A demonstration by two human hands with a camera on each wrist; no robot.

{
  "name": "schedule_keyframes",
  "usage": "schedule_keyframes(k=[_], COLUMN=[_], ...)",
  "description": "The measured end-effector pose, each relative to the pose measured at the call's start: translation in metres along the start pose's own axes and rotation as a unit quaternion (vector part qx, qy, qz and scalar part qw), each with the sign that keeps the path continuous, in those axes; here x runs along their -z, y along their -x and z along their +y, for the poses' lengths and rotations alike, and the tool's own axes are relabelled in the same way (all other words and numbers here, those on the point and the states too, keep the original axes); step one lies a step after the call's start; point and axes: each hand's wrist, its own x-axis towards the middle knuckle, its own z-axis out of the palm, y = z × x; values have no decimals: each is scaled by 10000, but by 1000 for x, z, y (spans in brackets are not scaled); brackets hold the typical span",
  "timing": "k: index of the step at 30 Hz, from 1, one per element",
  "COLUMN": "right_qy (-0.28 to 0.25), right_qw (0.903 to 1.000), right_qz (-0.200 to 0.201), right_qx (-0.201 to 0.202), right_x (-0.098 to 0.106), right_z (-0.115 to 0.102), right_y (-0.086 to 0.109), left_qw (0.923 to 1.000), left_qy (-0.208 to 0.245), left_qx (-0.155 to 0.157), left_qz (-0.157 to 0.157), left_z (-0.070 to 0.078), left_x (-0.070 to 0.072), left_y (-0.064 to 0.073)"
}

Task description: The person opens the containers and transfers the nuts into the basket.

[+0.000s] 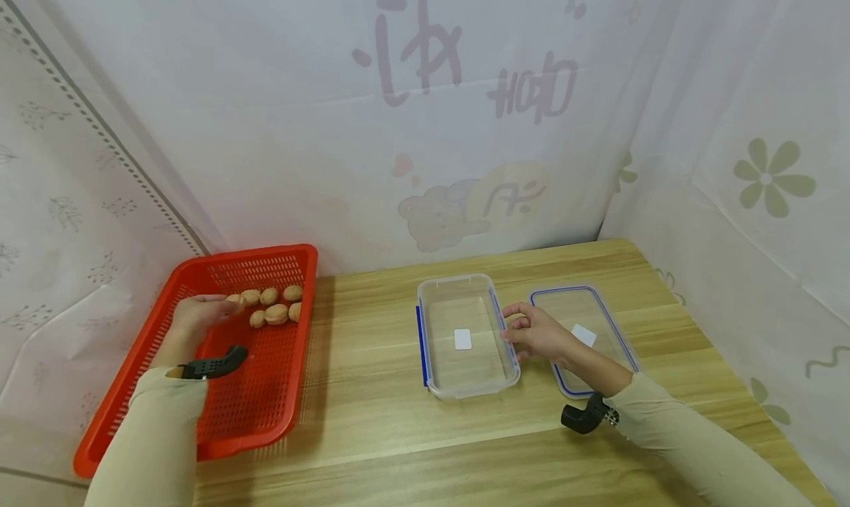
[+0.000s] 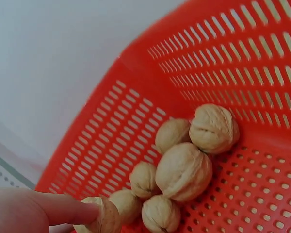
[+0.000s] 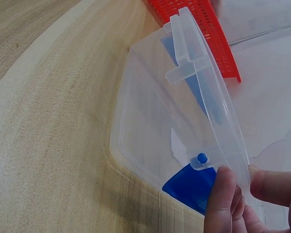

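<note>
My left hand (image 1: 194,321) is inside the red basket (image 1: 249,415) at the left and pinches a walnut (image 1: 235,300) near the back. In the left wrist view a finger lies across this walnut (image 2: 104,216), beside several others. More walnuts (image 1: 276,315) are grouped in the basket's back right corner. At the right, my right hand (image 1: 536,334) holds the right rim of a clear plastic food container (image 1: 451,367). Thumb and fingers sit on either side of that rim in the right wrist view, next to a blue locking flap (image 3: 191,187). The container is lidless, with a white label (image 1: 462,339).
A clear lid (image 1: 564,308) with a blue seal lies on the wooden table (image 1: 372,433), right of the container and partly under my right forearm. Behind the table hangs a pale printed curtain (image 1: 299,138), which also runs along both sides.
</note>
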Motion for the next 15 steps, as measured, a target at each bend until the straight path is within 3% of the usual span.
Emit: schedule_keyframes(k=[2,4,10,15], right_qy=[2,7,-3,-27], right_qw=[10000,10000,10000,10000], right_qz=[15,16,6,-16], right_qx=[0,3,1,1], right_x=[0,0,0,0], right_z=[0,0,0,1], right_y=[0,0,-1,-1], left_qw=[9979,9956,9986,9974], left_qy=[-372,-433,-333,-465], left_qx=[363,609,352,383], left_qz=[380,571,231,400], left_z=[2,2,-8,-17], left_x=[-3,-5,-3,-7], left_y=[2,4,8,6])
